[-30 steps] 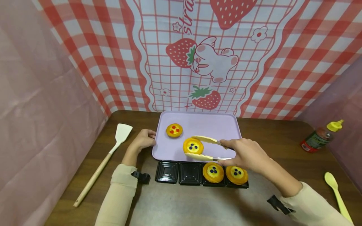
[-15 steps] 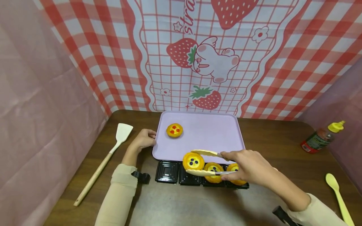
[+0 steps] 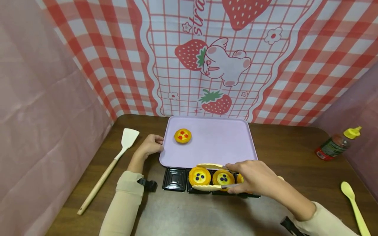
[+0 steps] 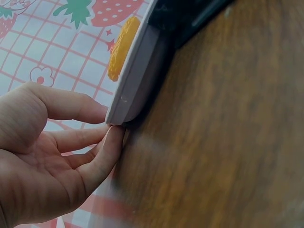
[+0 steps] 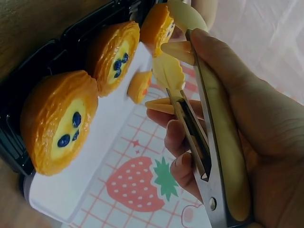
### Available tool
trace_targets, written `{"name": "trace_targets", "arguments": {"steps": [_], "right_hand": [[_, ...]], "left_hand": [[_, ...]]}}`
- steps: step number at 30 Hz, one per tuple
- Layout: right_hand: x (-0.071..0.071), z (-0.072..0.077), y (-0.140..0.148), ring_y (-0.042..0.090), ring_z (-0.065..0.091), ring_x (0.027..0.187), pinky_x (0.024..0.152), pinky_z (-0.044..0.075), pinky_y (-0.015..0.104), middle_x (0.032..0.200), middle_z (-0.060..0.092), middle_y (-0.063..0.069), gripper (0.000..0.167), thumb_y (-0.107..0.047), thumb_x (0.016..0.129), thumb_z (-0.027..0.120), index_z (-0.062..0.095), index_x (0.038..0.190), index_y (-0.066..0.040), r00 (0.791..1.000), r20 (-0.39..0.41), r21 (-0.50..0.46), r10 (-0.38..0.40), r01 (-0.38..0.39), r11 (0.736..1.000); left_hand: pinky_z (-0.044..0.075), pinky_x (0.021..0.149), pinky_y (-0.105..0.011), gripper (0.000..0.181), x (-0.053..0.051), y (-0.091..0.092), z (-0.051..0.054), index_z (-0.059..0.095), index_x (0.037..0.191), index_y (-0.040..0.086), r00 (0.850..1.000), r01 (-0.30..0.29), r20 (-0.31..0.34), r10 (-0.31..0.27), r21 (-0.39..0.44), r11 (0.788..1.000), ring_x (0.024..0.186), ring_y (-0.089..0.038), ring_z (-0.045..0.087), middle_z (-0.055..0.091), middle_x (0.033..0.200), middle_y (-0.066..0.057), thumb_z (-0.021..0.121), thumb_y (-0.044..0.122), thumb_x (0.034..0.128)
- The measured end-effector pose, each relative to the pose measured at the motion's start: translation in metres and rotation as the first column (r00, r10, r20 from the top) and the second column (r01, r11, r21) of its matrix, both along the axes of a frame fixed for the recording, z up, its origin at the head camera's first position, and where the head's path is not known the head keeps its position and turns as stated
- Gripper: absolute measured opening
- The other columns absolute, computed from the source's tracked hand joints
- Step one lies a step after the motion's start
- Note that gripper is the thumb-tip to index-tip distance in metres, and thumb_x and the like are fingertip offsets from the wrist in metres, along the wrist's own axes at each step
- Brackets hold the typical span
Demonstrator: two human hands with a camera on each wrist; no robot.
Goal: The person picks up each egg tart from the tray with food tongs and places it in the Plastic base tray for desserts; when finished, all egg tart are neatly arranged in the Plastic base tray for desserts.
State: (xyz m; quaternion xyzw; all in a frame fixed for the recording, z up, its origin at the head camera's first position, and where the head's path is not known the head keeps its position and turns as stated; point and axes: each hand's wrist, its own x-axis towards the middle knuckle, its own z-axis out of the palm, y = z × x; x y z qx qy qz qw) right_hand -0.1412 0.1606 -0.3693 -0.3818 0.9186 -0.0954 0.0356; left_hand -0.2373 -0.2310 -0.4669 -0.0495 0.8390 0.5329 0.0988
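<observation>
My right hand point(image 3: 251, 175) holds a pair of tongs point(image 5: 216, 137) with cream scalloped tips, its fingers curled round the metal arms. Between the tips sits a blueberry tart point(image 3: 199, 176), at the second compartment from the left of the black container point(image 3: 175, 179). Another blueberry tart point(image 3: 223, 178) lies in the third compartment, and a further tart point(image 3: 240, 178) on the right is partly hidden by the hand. My left hand point(image 3: 152, 144) pinches the left rim of the lilac tray point(image 4: 126, 97) between thumb and fingers. On that tray lies a red-topped tart point(image 3: 183, 136).
A white spatula point(image 3: 127, 139) with a wooden handle lies at the left. To the right stand a sauce bottle point(image 3: 333, 146) with a yellow cap and a pale yellow spoon point(image 3: 352, 200). A checked strawberry cloth point(image 3: 206, 65) hangs behind the table.
The tongs in my right hand have carried the blueberry tart from the tray towards me, to the container's second compartment. My left hand has stayed at the tray's rim.
</observation>
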Motion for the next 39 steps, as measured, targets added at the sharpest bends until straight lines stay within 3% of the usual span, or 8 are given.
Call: {"name": "trace_targets", "arguments": {"steps": [14, 26, 32, 39], "right_hand": [[-0.003, -0.008, -0.007, 0.022, 0.067, 0.089, 0.072, 0.054, 0.046, 0.105, 0.073, 0.001, 0.073, -0.06, 0.07, 0.081, 0.071, 0.122, -0.01, 1.0, -0.009, 0.026, -0.015, 0.016, 1.0], [-0.002, -0.008, -0.008, 0.025, 0.067, 0.1, 0.076, 0.055, 0.048, 0.112, 0.072, 0.004, 0.098, -0.072, 0.058, 0.08, 0.066, 0.129, -0.006, 0.996, 0.03, 0.014, -0.089, 0.088, 0.996], [-0.001, -0.006, -0.009, 0.027, 0.067, 0.104, 0.078, 0.055, 0.048, 0.113, 0.071, 0.005, 0.103, -0.078, 0.059, 0.075, 0.063, 0.132, -0.007, 0.993, -0.016, -0.023, -0.118, 0.117, 0.993], [-0.007, 0.003, -0.009, 0.028, 0.067, 0.101, 0.073, 0.055, 0.048, 0.112, 0.072, 0.007, 0.101, -0.072, 0.06, 0.08, 0.062, 0.134, -0.006, 0.986, -0.047, -0.053, -0.159, 0.157, 0.986]], "left_hand": [[0.051, 0.068, -0.027, 0.052, 0.0, -0.001, 0.0, 0.057, 0.12, -0.017, 1.0, 0.011, -0.011, -0.011, 0.01, 1.0, 0.085, -0.024, 0.055, 0.059, 0.099, -0.02, 0.063, -0.009, 0.0687], [0.05, 0.067, -0.027, 0.052, 0.001, 0.0, 0.001, 0.056, 0.12, -0.016, 1.0, 0.01, -0.007, -0.01, -0.007, 1.0, 0.085, -0.024, 0.055, 0.058, 0.1, -0.021, 0.063, -0.009, 0.0693], [0.05, 0.067, -0.027, 0.051, 0.003, 0.0, 0.002, 0.057, 0.119, -0.016, 1.0, 0.012, -0.009, -0.012, -0.014, 1.0, 0.084, -0.024, 0.054, 0.058, 0.099, -0.02, 0.062, -0.009, 0.0693], [0.049, 0.067, -0.027, 0.05, 0.003, 0.002, 0.001, 0.058, 0.119, -0.016, 1.0, 0.012, -0.024, -0.012, -0.011, 1.0, 0.084, -0.024, 0.055, 0.059, 0.099, -0.02, 0.062, -0.009, 0.0693]]}}
